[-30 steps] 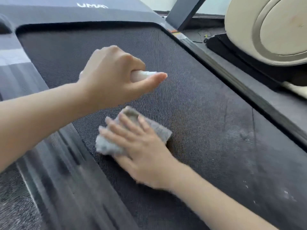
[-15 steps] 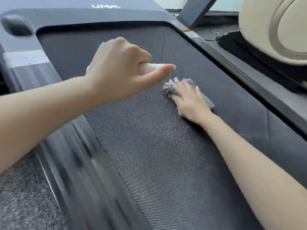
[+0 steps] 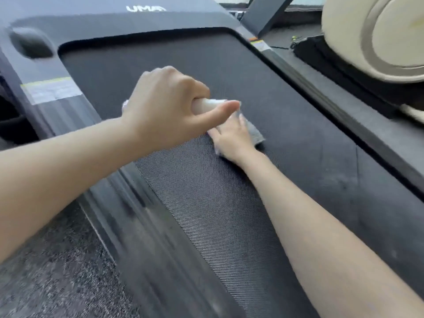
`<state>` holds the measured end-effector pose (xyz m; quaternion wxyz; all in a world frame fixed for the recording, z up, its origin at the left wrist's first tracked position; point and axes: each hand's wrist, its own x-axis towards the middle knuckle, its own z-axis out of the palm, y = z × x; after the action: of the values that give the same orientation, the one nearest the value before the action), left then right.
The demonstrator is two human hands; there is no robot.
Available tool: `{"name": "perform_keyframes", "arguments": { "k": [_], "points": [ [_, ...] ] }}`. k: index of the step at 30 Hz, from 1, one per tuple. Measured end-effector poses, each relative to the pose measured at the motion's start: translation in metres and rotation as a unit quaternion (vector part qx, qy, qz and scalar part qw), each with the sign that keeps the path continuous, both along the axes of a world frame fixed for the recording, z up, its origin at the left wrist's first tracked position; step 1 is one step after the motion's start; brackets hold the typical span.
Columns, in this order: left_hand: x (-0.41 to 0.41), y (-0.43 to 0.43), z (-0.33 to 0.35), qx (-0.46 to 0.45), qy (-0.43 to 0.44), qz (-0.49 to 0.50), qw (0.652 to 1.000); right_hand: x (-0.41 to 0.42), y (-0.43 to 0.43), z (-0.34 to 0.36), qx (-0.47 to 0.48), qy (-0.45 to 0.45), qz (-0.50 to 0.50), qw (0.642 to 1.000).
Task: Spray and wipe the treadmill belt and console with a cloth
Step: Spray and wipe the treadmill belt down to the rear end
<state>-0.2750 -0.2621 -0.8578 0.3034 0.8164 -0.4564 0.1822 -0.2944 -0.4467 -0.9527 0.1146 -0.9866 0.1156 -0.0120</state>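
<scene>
The black textured treadmill belt (image 3: 206,203) fills the middle of the head view. My left hand (image 3: 165,104) hovers above it and grips a white spray bottle (image 3: 212,104), thumb laid along its side. Just behind and below it, my right hand (image 3: 231,138) presses flat on a grey cloth (image 3: 255,134) lying on the belt. The left hand hides the right hand's fingertips and most of the cloth. The console is out of view.
The dark side rail (image 3: 128,226) runs along the belt's left, with speckled floor (image 3: 46,271) beyond. The motor cover (image 3: 146,10) with a white logo lies at the far end. A cream-coloured machine (image 3: 378,37) on a black base stands at the right.
My right hand slid the cloth from the near left of the belt up and to the right, then slightly back toward the left hand. The left hand kept holding the bottle.
</scene>
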Motion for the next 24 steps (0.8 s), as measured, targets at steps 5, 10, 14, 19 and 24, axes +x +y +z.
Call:
{"name": "perform_keyframes", "arguments": {
  "k": [5,10,14,19,24],
  "points": [
    [-0.005,-0.002,-0.005,-0.022,0.002,-0.035,0.999,-0.062,0.061,-0.001,0.021,-0.012,0.116,0.993],
    [-0.027,-0.004,-0.005,-0.032,0.051,-0.066,0.996,-0.151,0.085,0.007,0.022,0.029,0.151,0.988],
    [-0.045,0.0,-0.009,-0.036,0.071,-0.081,0.994,-0.194,0.089,0.001,0.026,0.053,0.147,0.987],
    [-0.058,-0.001,-0.019,-0.067,0.055,-0.086,0.992,-0.192,0.088,-0.003,0.045,0.006,0.127,0.991],
    [-0.089,0.0,-0.026,-0.074,0.037,-0.088,0.993,-0.227,0.079,-0.005,0.053,0.007,0.121,0.991]
  ]
}}
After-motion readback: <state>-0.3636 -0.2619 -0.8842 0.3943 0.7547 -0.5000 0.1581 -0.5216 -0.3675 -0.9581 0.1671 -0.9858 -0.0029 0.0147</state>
